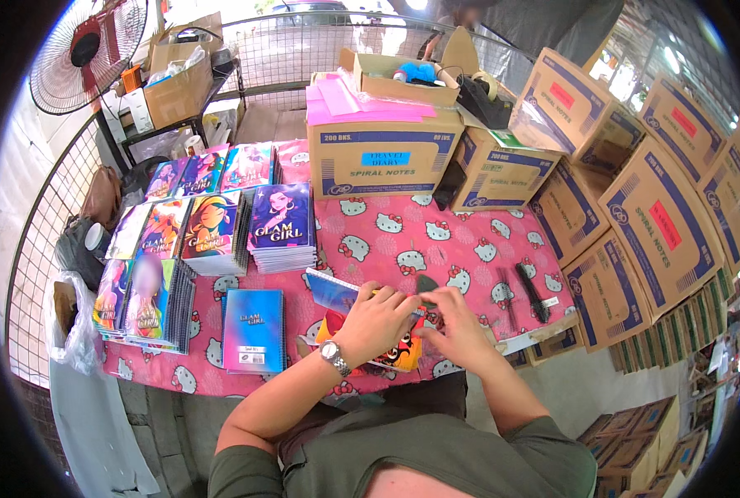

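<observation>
Wristwatch (pixel 332 355) on its wrist, your left hand (pixel 382 315) lies over the cartoon-covered notebook (pixel 403 353), which sits near the table's front edge. The fingers stretch across its upper part; how firmly they grip is hidden. Your right hand (pixel 453 324) is half curled at the notebook's right side, thumb apart from forefinger; whether it pinches anything I cannot tell.

Handling the notebook well probably means steadying its body with the left palm and working its edge with light right fingertips, so that the cover doesn't crease. A blue panel (pixel 334 290) tilts up at the notebook's far left; whether it belongs to it is unclear, so mind its corner.

Left of the notebook sits a blue-and-pink spiral notebook (pixel 254 328); leave elbow room there. To the notebook's right, a slim black item (pixel 533 292) lies on the pink cat-print tablecloth (pixel 461 249). Beyond the notebook, to the left, stand piles of illustrated spiral notebooks (pixel 283 216); straight beyond it, a large carton (pixel 387 137) carries pink sheets (pixel 337 104). Farthest off, beyond it and left, is a fan (pixel 88 50).
</observation>
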The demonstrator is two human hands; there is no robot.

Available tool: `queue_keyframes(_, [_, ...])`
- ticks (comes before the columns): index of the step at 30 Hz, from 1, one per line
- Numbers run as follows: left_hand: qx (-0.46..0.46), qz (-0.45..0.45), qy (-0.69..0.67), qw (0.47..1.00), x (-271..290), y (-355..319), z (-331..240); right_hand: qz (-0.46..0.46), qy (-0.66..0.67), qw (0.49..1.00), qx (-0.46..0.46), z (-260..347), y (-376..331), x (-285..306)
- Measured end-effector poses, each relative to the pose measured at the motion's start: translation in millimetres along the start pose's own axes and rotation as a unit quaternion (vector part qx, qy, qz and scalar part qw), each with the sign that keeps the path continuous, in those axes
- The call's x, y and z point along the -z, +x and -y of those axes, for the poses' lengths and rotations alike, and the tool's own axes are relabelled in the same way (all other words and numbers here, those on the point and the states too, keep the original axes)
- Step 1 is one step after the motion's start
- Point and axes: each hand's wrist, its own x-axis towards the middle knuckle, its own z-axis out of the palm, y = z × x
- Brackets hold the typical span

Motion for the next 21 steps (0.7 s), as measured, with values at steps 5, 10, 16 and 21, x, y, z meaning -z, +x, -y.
queue_keyframes(5, [-0.006, 0.034, -0.015, 0.999, -2, 2, 2, 0.029, 0.045, 0.995, -0.08, -5, -5, 2])
queue_keyframes(10, [-0.007, 0.064, -0.027, 0.998, -1, 8, 8, 0.086, 0.083, 0.991, -0.057, -16, 4, 7])
queue_keyframes(16, [-0.027, 0.074, -0.049, 0.996, 4, 4, 8, 0.205, 0.123, 0.962, -0.128, -177, 65, -41])
queue_keyframes(21, [-0.046, 0.105, -0.115, 0.987, -3, -14, 22, 0.253, -0.19, 0.946, 0.071, -261, 41, -98])
